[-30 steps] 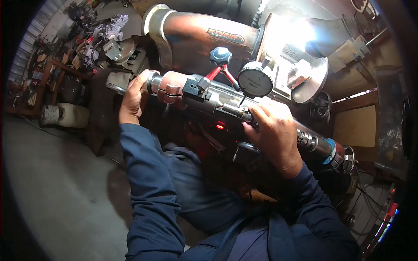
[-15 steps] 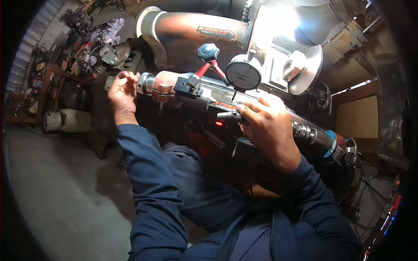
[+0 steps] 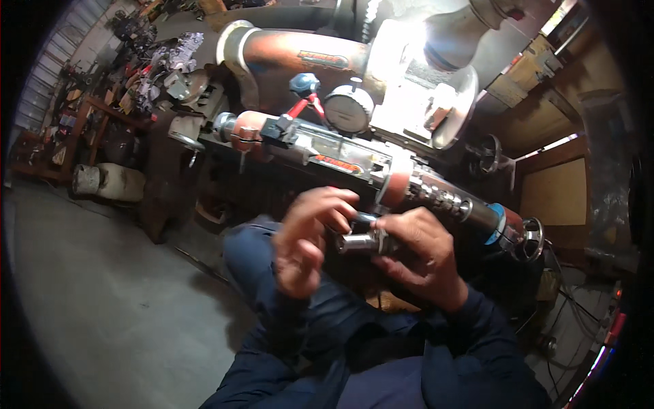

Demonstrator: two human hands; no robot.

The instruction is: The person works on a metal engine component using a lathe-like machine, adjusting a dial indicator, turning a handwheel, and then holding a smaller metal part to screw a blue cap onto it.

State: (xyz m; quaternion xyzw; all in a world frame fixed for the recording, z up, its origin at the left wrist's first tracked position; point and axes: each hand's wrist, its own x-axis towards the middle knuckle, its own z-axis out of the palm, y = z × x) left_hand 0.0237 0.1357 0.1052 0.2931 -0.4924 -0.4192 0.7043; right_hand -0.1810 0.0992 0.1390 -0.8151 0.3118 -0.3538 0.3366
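Right hand (image 3: 415,255) grips a short metal cylinder (image 3: 355,243), its rear end hidden beneath the fingers; blurred left hand (image 3: 310,235) curls loosely at its tip.

Your hands are close together at centre, forearms in dark blue sleeves coming up from the lower edge. Left hand (image 3: 310,238) is motion-blurred, fingers curled, fingertips pointing toward the right hand. Right hand (image 3: 419,255) is palm-down, fingers and thumb pinched closed in a grip.
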